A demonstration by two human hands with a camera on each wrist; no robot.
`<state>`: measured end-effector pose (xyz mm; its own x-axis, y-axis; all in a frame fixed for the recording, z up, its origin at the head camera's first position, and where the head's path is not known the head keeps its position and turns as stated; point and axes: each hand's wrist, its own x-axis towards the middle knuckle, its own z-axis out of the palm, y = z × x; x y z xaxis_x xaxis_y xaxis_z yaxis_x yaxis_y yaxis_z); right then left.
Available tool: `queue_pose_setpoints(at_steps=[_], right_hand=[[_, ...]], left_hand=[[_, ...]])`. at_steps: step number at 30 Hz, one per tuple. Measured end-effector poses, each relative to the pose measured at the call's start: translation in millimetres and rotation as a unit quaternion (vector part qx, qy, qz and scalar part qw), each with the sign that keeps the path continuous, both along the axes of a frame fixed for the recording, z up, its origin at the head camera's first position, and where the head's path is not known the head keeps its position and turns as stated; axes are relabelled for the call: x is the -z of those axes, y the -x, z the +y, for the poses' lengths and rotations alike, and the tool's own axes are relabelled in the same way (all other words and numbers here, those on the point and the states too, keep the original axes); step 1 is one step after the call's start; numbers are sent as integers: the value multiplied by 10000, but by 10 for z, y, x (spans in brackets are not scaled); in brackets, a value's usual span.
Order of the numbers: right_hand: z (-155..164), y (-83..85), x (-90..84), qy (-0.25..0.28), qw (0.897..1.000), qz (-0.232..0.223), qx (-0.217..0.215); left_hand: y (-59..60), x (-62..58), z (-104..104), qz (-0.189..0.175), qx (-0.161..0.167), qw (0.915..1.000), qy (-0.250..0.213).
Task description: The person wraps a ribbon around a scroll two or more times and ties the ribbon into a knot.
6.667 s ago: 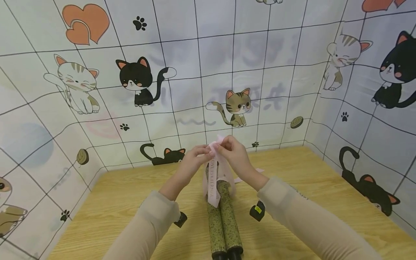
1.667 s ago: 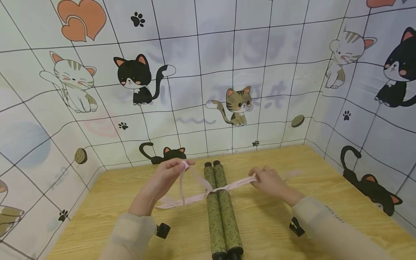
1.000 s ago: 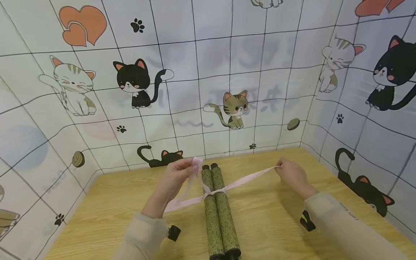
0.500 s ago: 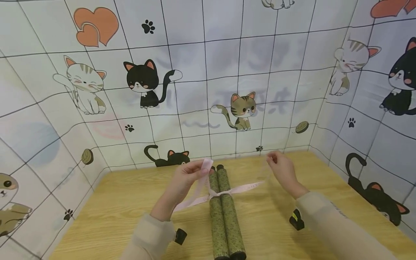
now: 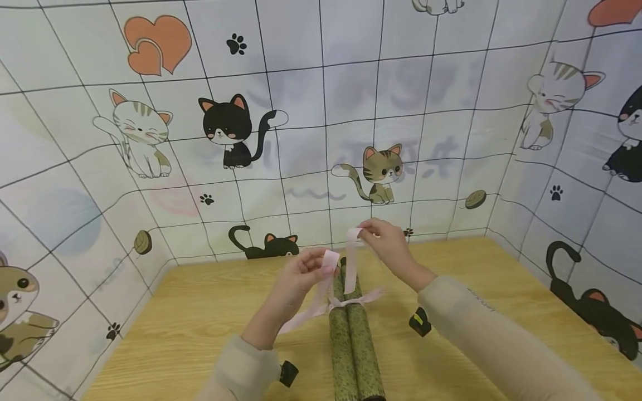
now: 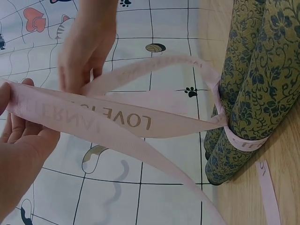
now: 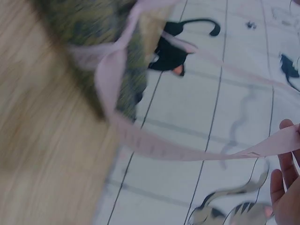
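Two scrolls in green floral cloth, the left scroll (image 5: 343,351) and the right scroll (image 5: 368,351), lie side by side on the table. A pink ribbon (image 6: 136,119) with printed letters wraps both and crosses at a knot on top. My left hand (image 5: 298,278) pinches a folded loop of it, left of the scrolls. Above their far ends, my right hand (image 5: 388,245) pinches another length of ribbon, which hangs in a curve. In the right wrist view, fingers (image 7: 283,183) hold the ribbon at the right edge. The scrolls' far tips are partly hidden behind the left hand.
The wooden table (image 5: 200,312) ends at a wall (image 5: 301,139) covered with cat-printed sheeting. Black wrist devices show below each sleeve, one on the right (image 5: 420,322). A loose ribbon tail (image 6: 269,192) lies by the scrolls in the left wrist view.
Earlier both hands met over the ribbon, then spread apart, the right drawing its length out sideways. Since then the right hand has come left and up, close to the left, and its ribbon has slackened.
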<state>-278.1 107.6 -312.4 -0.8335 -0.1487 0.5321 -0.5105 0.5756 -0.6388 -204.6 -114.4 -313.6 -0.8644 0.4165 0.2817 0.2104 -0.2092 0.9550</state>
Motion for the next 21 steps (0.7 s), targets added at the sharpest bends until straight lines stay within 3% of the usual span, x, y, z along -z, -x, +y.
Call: queue_pose_setpoints(at_steps=[6,10,13,16,18,21], right_hand=[[-460,95,32,-661,9967,306,-351],[-607,135,204,-1772,9782,977,-473],[-646,158,295,-2245,9671,1132,-382],[-658,195,276,-1825,9804,735,-114],[-657,230,215,-1111,9929,425,37],[-662,273,103,-267,9994,152,188]], left_hand=[[-24,28,4,132,92,9998,-131],[-40,50,-2,115,127,9996,-224],[-51,72,-11,66,138,9996,-234],[-61,85,-23,3,170,9995,-249],[-61,88,-35,-9,172,9995,-246],[-58,82,-55,79,145,9997,-165]])
